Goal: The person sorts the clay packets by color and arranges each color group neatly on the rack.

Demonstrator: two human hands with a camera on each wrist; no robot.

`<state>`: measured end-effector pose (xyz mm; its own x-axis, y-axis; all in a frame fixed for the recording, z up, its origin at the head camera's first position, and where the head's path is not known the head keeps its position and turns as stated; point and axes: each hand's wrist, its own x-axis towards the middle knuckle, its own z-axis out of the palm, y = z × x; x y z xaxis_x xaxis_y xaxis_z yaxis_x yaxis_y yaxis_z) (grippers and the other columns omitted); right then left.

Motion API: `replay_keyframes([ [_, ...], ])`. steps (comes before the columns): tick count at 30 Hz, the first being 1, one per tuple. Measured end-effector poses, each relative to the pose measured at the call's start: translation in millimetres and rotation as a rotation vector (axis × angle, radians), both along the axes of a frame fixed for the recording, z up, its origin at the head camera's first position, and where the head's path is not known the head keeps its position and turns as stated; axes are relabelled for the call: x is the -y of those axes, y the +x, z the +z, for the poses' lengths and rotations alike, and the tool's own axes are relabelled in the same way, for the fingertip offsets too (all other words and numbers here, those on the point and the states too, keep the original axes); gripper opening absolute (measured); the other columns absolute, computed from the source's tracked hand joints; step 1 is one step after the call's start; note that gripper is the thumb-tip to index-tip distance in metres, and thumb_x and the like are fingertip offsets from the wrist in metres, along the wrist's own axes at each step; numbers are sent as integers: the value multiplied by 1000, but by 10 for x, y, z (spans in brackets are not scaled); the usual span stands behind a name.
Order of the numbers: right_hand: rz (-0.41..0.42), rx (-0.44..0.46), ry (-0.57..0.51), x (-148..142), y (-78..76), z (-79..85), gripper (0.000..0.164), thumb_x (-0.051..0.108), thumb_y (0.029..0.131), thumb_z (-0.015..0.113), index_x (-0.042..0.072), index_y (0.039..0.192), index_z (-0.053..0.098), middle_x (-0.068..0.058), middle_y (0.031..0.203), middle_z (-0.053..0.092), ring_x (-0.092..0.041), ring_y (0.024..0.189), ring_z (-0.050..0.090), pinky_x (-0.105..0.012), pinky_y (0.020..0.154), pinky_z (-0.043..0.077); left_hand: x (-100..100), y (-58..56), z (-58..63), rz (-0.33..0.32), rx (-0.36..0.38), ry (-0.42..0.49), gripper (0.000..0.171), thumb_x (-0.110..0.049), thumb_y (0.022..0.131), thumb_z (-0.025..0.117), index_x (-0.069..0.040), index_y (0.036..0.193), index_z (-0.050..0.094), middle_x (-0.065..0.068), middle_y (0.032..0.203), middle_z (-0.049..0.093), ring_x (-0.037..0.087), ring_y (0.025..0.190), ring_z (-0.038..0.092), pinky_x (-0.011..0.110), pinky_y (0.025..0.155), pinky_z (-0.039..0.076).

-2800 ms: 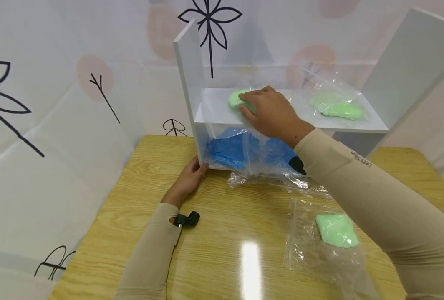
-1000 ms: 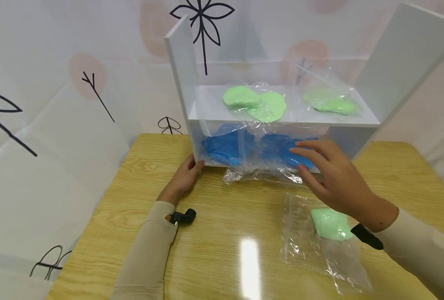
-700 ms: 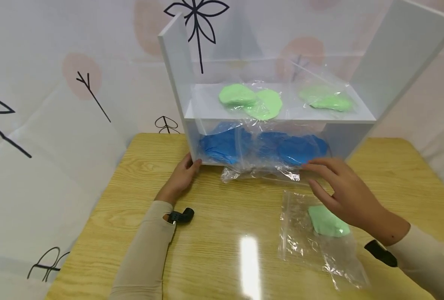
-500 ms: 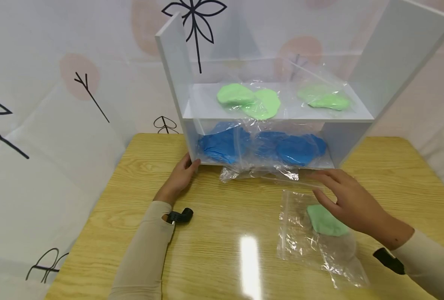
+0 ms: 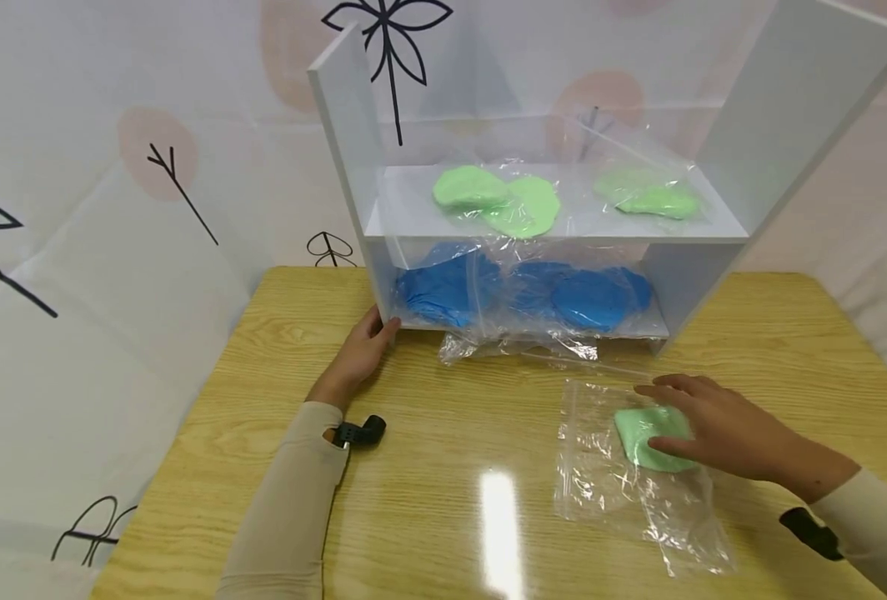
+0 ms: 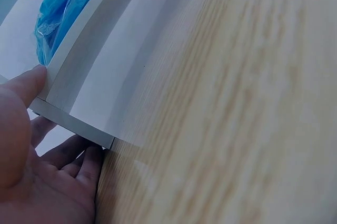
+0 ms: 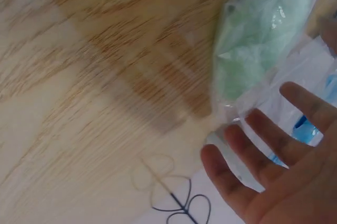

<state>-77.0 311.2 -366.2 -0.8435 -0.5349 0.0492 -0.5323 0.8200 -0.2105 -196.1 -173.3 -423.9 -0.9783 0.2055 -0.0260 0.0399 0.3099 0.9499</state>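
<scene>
My left hand (image 5: 357,358) grips the lower left corner of a white two-tier shelf (image 5: 343,125). In the left wrist view its thumb presses the panel's front edge and its fingers curl behind. My right hand (image 5: 732,429) hangs over a clear zip bag (image 5: 597,500) on the table, fingers spread around a pale green, clay-like lump (image 5: 634,437) inside. The right wrist view shows that hand (image 7: 292,166) with fingers apart beside the bagged lump (image 7: 258,50). On the upper tier lie bagged green lumps (image 5: 469,188); below are bagged blue ones (image 5: 447,292).
Crumpled clear plastic (image 5: 518,343) hangs over the shelf's lower front edge onto the wooden table (image 5: 413,500). A tall right side panel (image 5: 781,108) leans outward. Behind everything hangs a patterned white cloth (image 5: 248,75).
My right hand has let go of the green lump on the upper tier and come down toward me to the bag on the table. The left hand stays on the shelf corner.
</scene>
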Motion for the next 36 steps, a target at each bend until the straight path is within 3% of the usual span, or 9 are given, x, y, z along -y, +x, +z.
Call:
replay_keyframes([
  [7,46,34,-6,-73,-33,-94,76,51,78,82,11,138,58,-20,128,62,-46,113,59,-66,83,51,4,-11,-4,-4,-3,-7,62,-41,106,46,-29,161,20,6,165,27,26,150,30,51,121,29],
  [14,14,119,-2,-70,-80,-106,87,53,74,83,6,141,55,-17,117,63,-34,102,61,-49,74,56,-3,-20,-1,-2,-16,3,61,-39,106,46,-27,161,21,8,164,28,27,150,30,51,121,28],
  [19,-18,156,-12,-63,-114,-100,92,56,68,86,2,136,57,-21,113,63,-35,99,61,-50,75,55,-9,-11,2,-2,-16,0,61,-37,107,46,-25,161,21,9,164,28,29,150,30,51,121,27],
  [22,-40,181,-11,-59,-129,-89,85,56,66,87,3,127,62,-14,106,64,-27,92,60,-41,72,55,-10,-6,8,-10,-15,5,61,-36,107,45,-24,161,20,9,164,27,29,150,28,51,122,25],
  [25,-32,200,-4,-52,-146,-61,70,54,67,87,7,115,66,-1,97,60,-12,83,53,-28,64,48,-31,38,112,-17,15,12,61,-31,108,44,-21,162,18,11,165,24,30,151,26,51,123,24],
  [28,-5,215,-4,-42,-155,-18,61,52,69,87,11,109,67,4,96,59,-5,80,50,-24,63,46,-39,40,134,-16,41,26,61,-28,108,44,-19,162,16,11,166,22,30,152,24,50,123,23],
  [32,54,284,-55,-12,-153,42,47,45,75,85,13,104,66,9,93,61,1,77,50,-22,62,46,-16,-6,31,-9,28,46,61,-31,108,45,-23,162,18,9,165,24,28,151,25,50,123,23],
  [36,119,352,-108,11,-139,111,31,34,81,83,18,98,63,14,83,57,4,71,47,-20,58,43,-17,-8,6,-6,13,41,61,-34,107,46,-25,161,19,7,165,25,27,151,26,50,123,23],
])
